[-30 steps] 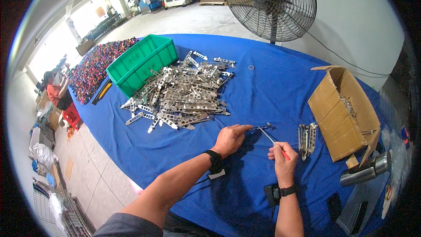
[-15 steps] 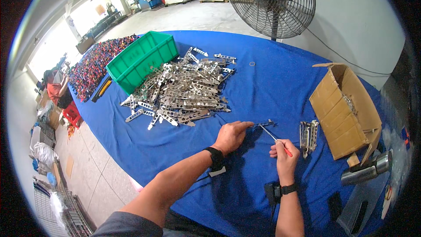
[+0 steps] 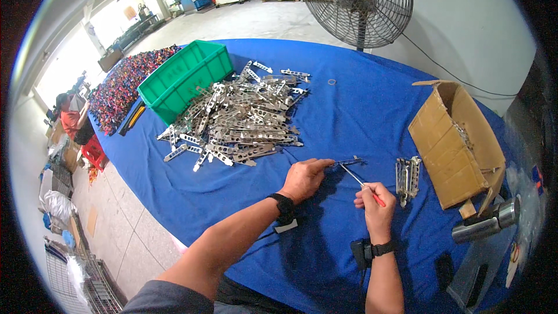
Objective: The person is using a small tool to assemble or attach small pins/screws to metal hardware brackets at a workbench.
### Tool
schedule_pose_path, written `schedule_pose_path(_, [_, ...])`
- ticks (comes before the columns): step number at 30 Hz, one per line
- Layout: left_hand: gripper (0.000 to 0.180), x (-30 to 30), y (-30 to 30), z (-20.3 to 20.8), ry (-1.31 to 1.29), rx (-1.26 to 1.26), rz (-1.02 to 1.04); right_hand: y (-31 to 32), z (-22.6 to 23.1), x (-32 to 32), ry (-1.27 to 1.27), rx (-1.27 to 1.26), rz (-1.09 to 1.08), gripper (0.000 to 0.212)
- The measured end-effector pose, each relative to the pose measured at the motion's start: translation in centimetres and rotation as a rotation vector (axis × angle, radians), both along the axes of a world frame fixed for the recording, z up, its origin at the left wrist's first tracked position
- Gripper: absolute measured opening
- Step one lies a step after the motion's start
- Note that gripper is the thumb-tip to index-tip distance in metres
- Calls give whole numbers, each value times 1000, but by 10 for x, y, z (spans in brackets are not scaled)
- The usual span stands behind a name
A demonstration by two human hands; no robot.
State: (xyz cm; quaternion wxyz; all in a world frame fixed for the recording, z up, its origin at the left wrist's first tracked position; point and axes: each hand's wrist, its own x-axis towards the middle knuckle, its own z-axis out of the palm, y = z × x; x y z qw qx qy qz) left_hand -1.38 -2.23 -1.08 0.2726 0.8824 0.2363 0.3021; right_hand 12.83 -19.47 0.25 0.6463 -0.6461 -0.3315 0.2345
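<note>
Your left hand (image 3: 303, 178) pins metal bracket (image 3: 347, 162) flat on blue counter (image 3: 360, 104). Right hand (image 3: 375, 203) pinches red-handled screwdriver (image 3: 361, 183), tip at bracket. Bracket likely thin, stiff, light; hold by edges.

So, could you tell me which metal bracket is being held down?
The single bracket under the left hand, lying apart from the big pile and the small stack.
</note>
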Motion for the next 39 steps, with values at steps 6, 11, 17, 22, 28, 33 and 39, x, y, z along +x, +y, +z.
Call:
schedule_pose_path(6, [31,0,0,0,-19,3,0,2,1,-2,16,-4,-36,17])
schedule_pose_path(11, [31,0,-2,5,-5,-19,-2,2,4,-4,56,-7,-27,19])
schedule_pose_path(17, [32,0,0,2,-6,-20,-3,2,-2,0,52,-26,-40,17])
schedule_pose_path(22, [33,0,-1,3,-4,5,-5,2,1,-5,3,34,-3,15])
schedule_pose_path(28, [32,1,0,0,-25,0,-7,0,-2,0,32,-3,-30,14])
schedule_pose_path(33, [32,1,1,-1,-10,20,-4,0,4,-4,31,19,-16,16])
schedule_pose_path(39, [33,1,0,0,14,-1,-2,0,2,-1,40,-34,-53,19])
